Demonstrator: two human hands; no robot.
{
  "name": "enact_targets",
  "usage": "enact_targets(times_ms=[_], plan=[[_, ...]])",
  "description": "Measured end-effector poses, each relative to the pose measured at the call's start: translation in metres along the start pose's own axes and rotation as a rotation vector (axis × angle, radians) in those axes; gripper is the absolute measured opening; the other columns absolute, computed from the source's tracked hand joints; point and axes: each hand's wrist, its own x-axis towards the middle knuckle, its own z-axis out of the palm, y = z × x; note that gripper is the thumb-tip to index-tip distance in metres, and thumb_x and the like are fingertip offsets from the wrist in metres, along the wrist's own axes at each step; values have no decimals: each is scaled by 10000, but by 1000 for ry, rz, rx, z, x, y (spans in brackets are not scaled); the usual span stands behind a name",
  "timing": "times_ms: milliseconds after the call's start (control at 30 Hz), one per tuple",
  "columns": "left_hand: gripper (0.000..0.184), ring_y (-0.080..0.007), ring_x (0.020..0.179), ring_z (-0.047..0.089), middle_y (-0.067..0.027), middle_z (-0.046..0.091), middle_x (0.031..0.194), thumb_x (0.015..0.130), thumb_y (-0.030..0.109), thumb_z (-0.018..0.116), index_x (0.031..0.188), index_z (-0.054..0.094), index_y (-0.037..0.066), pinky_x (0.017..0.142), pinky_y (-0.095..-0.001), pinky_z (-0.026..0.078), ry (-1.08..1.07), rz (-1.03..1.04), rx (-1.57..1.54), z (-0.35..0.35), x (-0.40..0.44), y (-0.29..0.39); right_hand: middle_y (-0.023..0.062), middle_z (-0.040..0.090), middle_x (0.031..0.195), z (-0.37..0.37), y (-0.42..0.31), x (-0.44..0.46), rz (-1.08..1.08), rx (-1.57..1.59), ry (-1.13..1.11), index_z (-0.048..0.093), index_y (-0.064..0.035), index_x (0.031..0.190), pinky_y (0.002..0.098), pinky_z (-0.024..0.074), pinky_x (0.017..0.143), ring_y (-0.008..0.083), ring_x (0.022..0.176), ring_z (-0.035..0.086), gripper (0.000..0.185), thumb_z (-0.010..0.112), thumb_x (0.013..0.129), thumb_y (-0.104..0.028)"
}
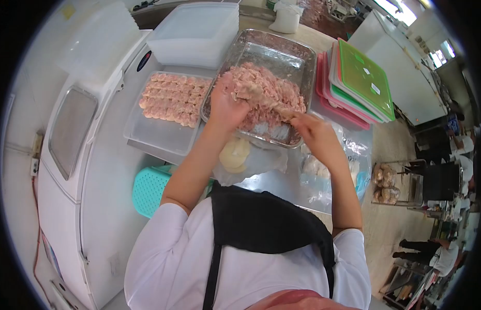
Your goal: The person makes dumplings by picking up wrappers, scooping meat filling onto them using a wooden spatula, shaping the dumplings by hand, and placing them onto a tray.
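A metal pan holds a heap of pinkish minced meat. My right hand grips the lower right end of a wooden spatula smeared with meat. At the spatula's other end, above the pan's left side, is my left hand, its fingers curled. What lies in those fingers is hidden by the hand and the meat. Left of the pan, several rows of meat-filled dumplings fill much of a translucent tray. A pile of round, pale dough wrappers lies on plastic sheeting just below the pan.
Stacked translucent trays stand behind the dumplings. Green, white and pink lids are piled to the right. Plastic bags lie by my right forearm, and a turquoise basket sits below left. People are in the far right background.
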Motion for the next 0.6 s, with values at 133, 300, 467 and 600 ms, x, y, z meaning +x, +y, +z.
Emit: enact_targets(times_ms=[133,300,467,600], plan=[[513,-268,990,605,-102,613,1008,813,155,711,1280,514,81,922,-439,475,-390,297,873,3,-22,-3,148,566,811,-25,6,0,294,287,-177,640,-14,1081,339,445,693,255,728,548,316,511,976,-282],[470,-179,983,624,-95,647,1091,719,79,766,1163,615,50,910,-333,475,-616,772,1657,22,-31,5,-2,427,644,-33,15,-7,243,349,-319,664,-35,1095,246,369,559,71,564,379,342,512,987,-321],[409,-238,1052,612,-105,654,1125,731,151,757,1108,644,42,935,-358,455,-946,372,1769,21,-13,23,203,652,907,-15,38,-4,166,370,-410,638,-13,1110,336,477,740,262,782,622,318,569,948,-278],[422,-263,1053,610,-127,666,1074,750,236,748,1107,645,38,905,-372,466,-818,321,2102,15,-7,12,156,670,973,14,91,5,2,364,-337,630,-21,1157,334,474,763,202,819,616,310,579,944,-241]])
